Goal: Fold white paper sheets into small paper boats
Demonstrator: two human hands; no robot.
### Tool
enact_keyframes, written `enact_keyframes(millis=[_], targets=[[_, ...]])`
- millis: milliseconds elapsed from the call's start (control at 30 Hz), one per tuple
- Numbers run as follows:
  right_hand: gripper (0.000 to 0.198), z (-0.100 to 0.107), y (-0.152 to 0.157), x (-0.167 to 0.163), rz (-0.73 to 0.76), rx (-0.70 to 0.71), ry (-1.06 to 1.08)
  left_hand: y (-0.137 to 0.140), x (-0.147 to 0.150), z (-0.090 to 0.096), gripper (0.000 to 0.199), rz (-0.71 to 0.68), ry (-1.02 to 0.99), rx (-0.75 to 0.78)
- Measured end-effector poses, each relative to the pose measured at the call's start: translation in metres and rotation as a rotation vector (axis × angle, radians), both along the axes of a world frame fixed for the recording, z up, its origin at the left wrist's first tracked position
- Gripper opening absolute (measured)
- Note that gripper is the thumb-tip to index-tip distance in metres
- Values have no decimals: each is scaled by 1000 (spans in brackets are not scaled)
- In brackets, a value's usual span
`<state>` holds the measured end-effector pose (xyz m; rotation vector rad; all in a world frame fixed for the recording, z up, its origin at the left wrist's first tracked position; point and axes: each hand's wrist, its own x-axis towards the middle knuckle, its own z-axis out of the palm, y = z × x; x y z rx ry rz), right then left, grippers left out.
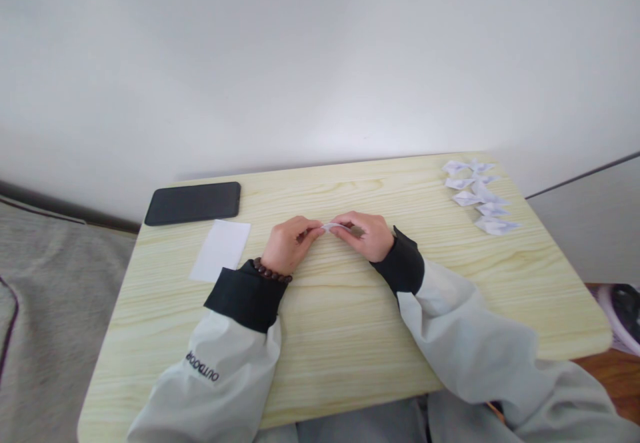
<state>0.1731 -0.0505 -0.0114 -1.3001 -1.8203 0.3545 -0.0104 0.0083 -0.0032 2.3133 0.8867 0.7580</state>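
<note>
Both hands meet over the middle of the table, and here is the small folded white paper, pinched right between them! The left hand has its thumb and fingertips closed on the paper's left end, the right hand grips the right end the same way, and the two sets of fingertips sit just beside each other. The paper is so small and so covered by fingers that its exact folds are hard to make out from here.

Over to the left, a white sheet of paper lies flat, just beyond the left wrist with its dark bead bracelet. On the far left, a black phone lies near the table's edge, the sheet close by on its near side.

Now across to the far right: a cluster of folded white paper shapes, pointed at the ends, packed close together and well apart from the hands. Pale grey sleeves with black cuffs run in from the near side, the left sleeve lettered "OUTDOOR", and a plain white wall rises behind the far edge.
</note>
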Motion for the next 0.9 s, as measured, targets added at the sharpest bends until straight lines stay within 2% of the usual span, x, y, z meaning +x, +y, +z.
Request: enact_keyframes(millis=[167, 367, 733, 900], targets=[[21, 1, -1, 1, -58, -74, 105, 1, -1, -2, 20, 109, -38, -75], [28, 5, -1, 2, -88, -122, 83, 2, -1, -1, 23, 179, -78, -177], [22, 1, 3, 1, -120, -64, -13, 1, 1, 3, 27, 170, -31, -250], [24, 2, 3, 1, -69, -85, 0, 1, -1, 5, 28, 108, 31, -205]])
